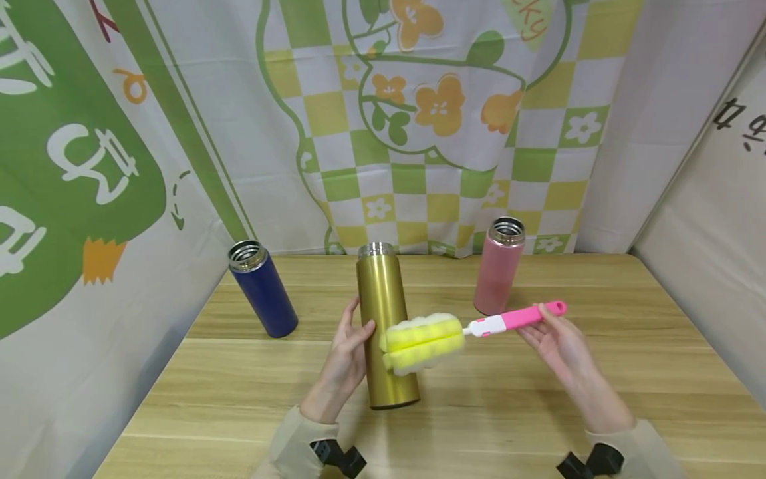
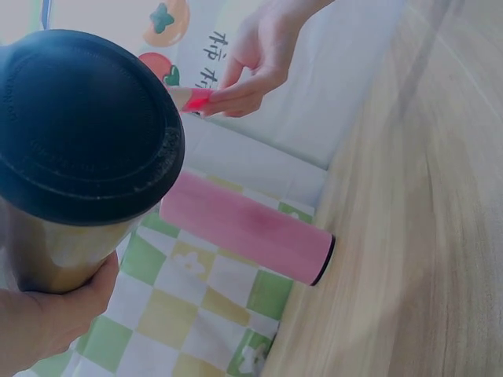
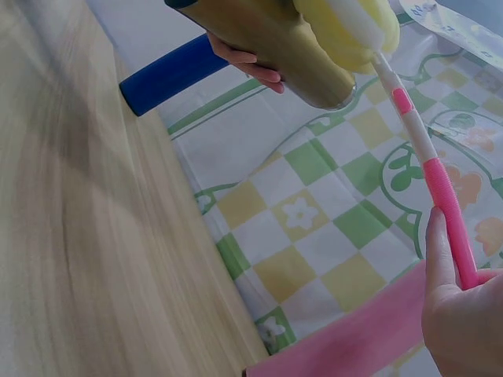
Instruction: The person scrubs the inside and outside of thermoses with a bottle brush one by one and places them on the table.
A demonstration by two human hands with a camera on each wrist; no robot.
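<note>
My left hand [image 1: 346, 349] grips a gold thermos bottle [image 1: 383, 286] around its side, thumb across the front. The bottle is lifted off the table, and its black base [image 2: 82, 129] faces the left wrist camera. By its pink handle, my right hand [image 1: 562, 346] pinches a bottle brush [image 1: 514, 319] between thumb and fingers. The brush's yellow and white sponge head [image 1: 423, 340] overlaps the bottle's lower front in the head view; whether they touch I cannot tell. In the right wrist view the sponge [image 3: 350, 31] partly covers the bottle.
A dark blue bottle [image 1: 263, 289] without a lid stands at the back left of the wooden table [image 1: 239, 412]. A pink bottle [image 1: 499, 269], also lidless, stands at the back right, behind the brush handle. Patterned cloth [image 1: 413, 166] hangs along the table's far edge.
</note>
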